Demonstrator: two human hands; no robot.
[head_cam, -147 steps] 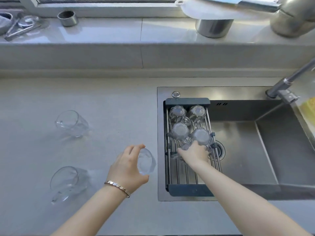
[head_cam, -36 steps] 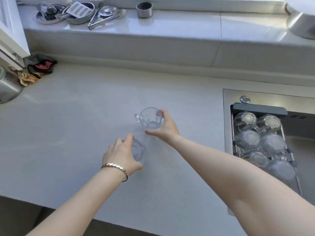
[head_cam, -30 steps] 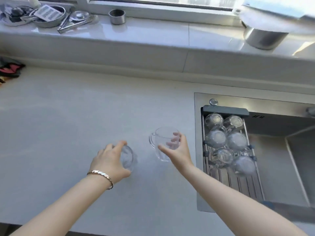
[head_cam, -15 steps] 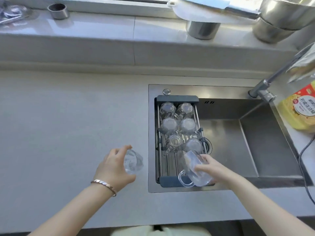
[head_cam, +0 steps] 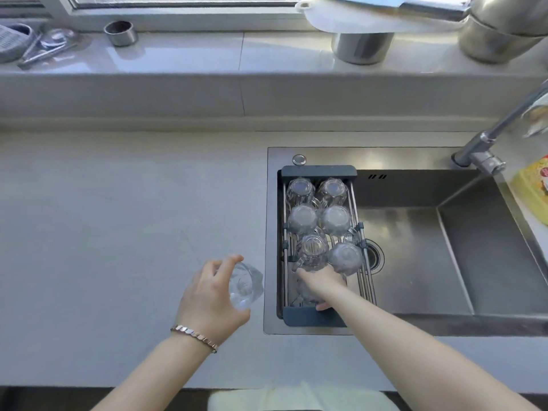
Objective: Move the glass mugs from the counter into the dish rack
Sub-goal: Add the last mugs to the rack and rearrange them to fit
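Observation:
A dark-framed dish rack (head_cam: 318,171) sits across the left end of the sink and holds several clear glass mugs (head_cam: 302,218) upside down in two columns. My right hand (head_cam: 321,281) reaches into the near left part of the rack and is closed around another glass mug (head_cam: 307,292), which is mostly hidden under the hand. My left hand (head_cam: 209,295) hovers over the counter just left of the sink and grips a glass mug (head_cam: 244,284) tilted on its side.
The steel sink basin (head_cam: 415,247) lies right of the rack, with a faucet (head_cam: 486,143) at its far right corner and a yellow bottle (head_cam: 533,191) beside it. The window ledge holds a small metal cup (head_cam: 121,32), utensils (head_cam: 44,48) and metal pots (head_cam: 361,46).
My right hand has carried its mug from above the rack's near edge down into the rack's near left part. My left hand still holds its mug beside the sink.

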